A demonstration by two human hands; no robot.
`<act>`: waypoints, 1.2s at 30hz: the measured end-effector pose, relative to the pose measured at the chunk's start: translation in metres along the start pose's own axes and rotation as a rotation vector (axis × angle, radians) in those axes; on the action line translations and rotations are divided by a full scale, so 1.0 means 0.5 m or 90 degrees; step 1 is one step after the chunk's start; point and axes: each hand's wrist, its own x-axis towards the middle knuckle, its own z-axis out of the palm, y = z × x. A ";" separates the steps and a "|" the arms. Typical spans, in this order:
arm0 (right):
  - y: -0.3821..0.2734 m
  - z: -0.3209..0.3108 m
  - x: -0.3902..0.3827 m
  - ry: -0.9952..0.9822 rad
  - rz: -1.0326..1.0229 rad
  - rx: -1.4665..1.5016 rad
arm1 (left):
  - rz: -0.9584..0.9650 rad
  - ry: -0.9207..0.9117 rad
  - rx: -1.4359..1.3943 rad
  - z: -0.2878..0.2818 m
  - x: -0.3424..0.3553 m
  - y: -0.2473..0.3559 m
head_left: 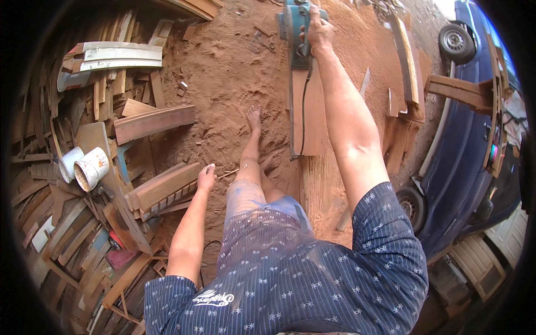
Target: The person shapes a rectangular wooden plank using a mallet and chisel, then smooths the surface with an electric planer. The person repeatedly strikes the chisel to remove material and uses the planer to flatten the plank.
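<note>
My right arm stretches forward, and its hand [320, 32] grips the handle of a teal electric planer [299, 47]. The planer rests on the far part of a flat reddish-brown board [314, 114]. Its black cord [304, 106] trails back over the board toward me. Below the near end of the board, a rough thick timber [315, 187] shows. My left hand [206, 177] hangs low on the left with its fingers curled and nothing visible in them. It is nearest to some stacked planks [164, 187]; whether it touches them I cannot tell.
Offcuts and planks crowd the left, with two white buckets [92, 167] and a white-faced piece [121, 56] among them. Sawdust [357, 50] covers the ground right of the board. Long timbers [406, 61] lie farther right, beside a parked blue vehicle [460, 151]. My bare foot [254, 117] stands on reddish soil.
</note>
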 end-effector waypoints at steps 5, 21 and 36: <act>0.053 -0.071 -0.155 -0.005 0.054 0.021 | 0.068 -0.014 0.013 0.043 0.018 0.072; 0.221 -0.294 -0.816 0.001 0.116 0.020 | 0.215 -0.121 0.076 0.253 0.037 0.306; 0.286 -0.552 -0.978 0.219 0.168 0.090 | 0.262 -0.278 0.075 0.489 -0.212 0.374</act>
